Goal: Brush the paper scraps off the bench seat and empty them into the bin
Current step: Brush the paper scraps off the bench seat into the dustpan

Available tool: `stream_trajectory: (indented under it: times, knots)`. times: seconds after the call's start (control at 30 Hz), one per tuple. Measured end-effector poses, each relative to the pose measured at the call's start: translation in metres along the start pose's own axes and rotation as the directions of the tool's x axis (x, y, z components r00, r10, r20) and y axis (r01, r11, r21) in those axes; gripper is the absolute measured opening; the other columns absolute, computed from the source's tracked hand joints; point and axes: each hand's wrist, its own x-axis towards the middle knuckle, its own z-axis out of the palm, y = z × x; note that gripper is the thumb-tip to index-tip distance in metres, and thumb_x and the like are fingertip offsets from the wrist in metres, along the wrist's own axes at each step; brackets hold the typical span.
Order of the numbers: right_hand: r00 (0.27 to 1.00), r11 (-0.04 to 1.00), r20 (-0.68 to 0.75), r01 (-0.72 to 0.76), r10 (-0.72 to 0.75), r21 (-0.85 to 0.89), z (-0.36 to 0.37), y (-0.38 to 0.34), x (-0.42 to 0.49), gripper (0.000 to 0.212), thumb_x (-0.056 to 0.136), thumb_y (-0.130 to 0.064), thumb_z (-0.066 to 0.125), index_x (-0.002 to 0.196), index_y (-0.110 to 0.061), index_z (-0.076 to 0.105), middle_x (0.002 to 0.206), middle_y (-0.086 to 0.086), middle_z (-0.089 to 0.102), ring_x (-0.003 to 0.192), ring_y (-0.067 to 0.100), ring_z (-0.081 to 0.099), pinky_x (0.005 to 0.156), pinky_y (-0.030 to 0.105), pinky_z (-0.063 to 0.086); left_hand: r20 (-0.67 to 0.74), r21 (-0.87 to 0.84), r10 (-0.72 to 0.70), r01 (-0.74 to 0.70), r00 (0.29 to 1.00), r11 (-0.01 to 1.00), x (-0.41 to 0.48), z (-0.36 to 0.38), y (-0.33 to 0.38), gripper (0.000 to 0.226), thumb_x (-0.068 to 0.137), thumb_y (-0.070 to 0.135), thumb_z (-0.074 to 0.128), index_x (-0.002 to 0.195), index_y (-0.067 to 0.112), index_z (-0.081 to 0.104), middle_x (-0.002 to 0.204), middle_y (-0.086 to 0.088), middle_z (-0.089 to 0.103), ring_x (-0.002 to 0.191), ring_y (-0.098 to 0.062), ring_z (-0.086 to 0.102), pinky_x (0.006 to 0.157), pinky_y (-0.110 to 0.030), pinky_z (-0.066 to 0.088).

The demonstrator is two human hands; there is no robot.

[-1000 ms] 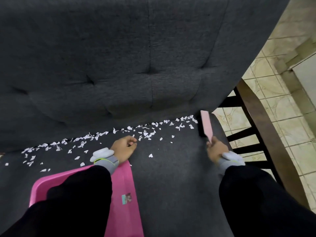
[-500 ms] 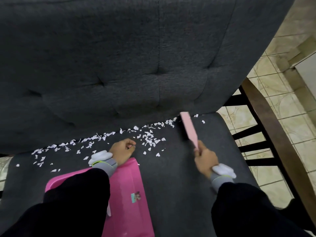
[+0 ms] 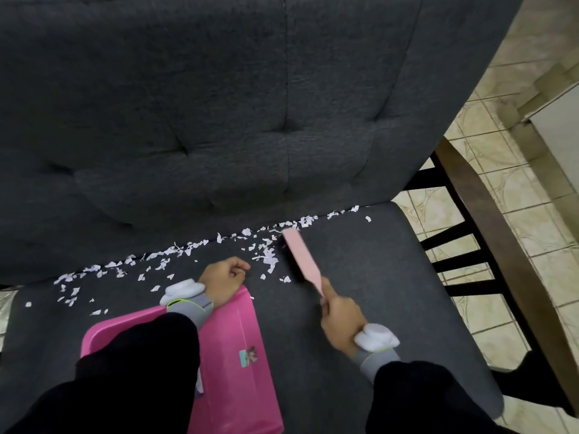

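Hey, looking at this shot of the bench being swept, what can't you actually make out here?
All in the head view:
- Bin: not in the frame at all.
- Pink dustpan: partly hidden under the left sleeve and cut off by the bottom edge.
- Brush bristles: hidden beneath its pink back, and it is blurred.
- Dustpan sticker: too small to read.
- Left hand: its grip is hidden by the curled fingers.
- Paper scraps in the seat crease: too small to count.

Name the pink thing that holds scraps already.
Neither, as far as visible: the dustpan under the left hand looks bare, and the brush in the right hand only pushes scraps.
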Motion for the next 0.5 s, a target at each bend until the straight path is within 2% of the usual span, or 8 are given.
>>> stream_trajectory:
  times: [0.07, 0.13, 0.23, 0.37, 0.5]
  knots:
    - [0.991, 0.996, -0.096, -0.092, 0.092, 0.005, -0.022, 0.012, 0.012, 0.051, 0.098, -0.02, 0.035, 0.147, -0.019, 0.023, 0.113, 0.024, 0.063, 0.104, 0.041, 0.059, 0.084, 0.04, 0.046, -0.005, -0.003, 0.009, -0.01, 1.0, 1.0, 0.003, 0.001, 0.003, 0.023, 0.087, 0.004, 0.052, 0.102, 0.013, 0.067, 0.088, 0.001, 0.064, 0.079, -0.013, 0.057, 0.067, -0.009, 0.039]
    - [0.957, 0.975, -0.187, -0.223, 0.223, 0.02, -0.047, 0.028, 0.03, 0.04, 0.097, -0.017, 0.036, 0.137, -0.012, 0.035, 0.112, 0.025, 0.063, 0.105, 0.042, 0.058, 0.084, 0.04, 0.045, -0.007, 0.0, 0.016, -0.016, 1.0, 1.0, 0.007, 0.001, 0.006, 0.023, 0.087, 0.005, 0.052, 0.102, 0.013, 0.067, 0.088, 0.001, 0.064, 0.077, -0.012, 0.056, 0.065, -0.001, 0.035]
    - [0.901, 0.922, -0.194, -0.381, 0.387, 0.069, -0.08, 0.058, 0.058, 0.029, 0.093, -0.013, 0.04, 0.121, -0.005, 0.043, 0.115, 0.025, 0.061, 0.107, 0.041, 0.057, 0.084, 0.038, 0.044, -0.011, 0.003, 0.02, -0.02, 1.0, 1.0, 0.01, 0.002, 0.009, 0.021, 0.088, 0.005, 0.052, 0.101, 0.014, 0.067, 0.087, 0.002, 0.064, 0.074, -0.009, 0.055, 0.063, 0.003, 0.035]
    - [0.842, 0.849, -0.107, -0.528, 0.528, 0.031, -0.099, 0.077, 0.095, 0.05, 0.091, -0.015, 0.042, 0.138, -0.004, 0.032, 0.13, 0.021, 0.054, 0.118, 0.036, 0.053, 0.092, 0.037, 0.043, -0.008, 0.011, 0.023, -0.023, 1.0, 1.0, 0.017, 0.007, 0.012, 0.022, 0.088, 0.006, 0.052, 0.101, 0.015, 0.067, 0.088, 0.002, 0.065, 0.08, -0.013, 0.057, 0.064, 0.004, 0.035]
    - [0.856, 0.857, -0.057, -0.515, 0.514, -0.008, -0.077, 0.047, 0.101, 0.06, 0.092, -0.011, 0.039, 0.147, -0.006, 0.016, 0.136, 0.019, 0.05, 0.123, 0.033, 0.051, 0.101, 0.038, 0.041, -0.004, 0.006, 0.025, -0.025, 1.0, 1.0, 0.02, 0.01, 0.012, 0.022, 0.087, 0.004, 0.052, 0.1, 0.014, 0.067, 0.087, 0.002, 0.064, 0.081, -0.013, 0.057, 0.065, 0.005, 0.034]
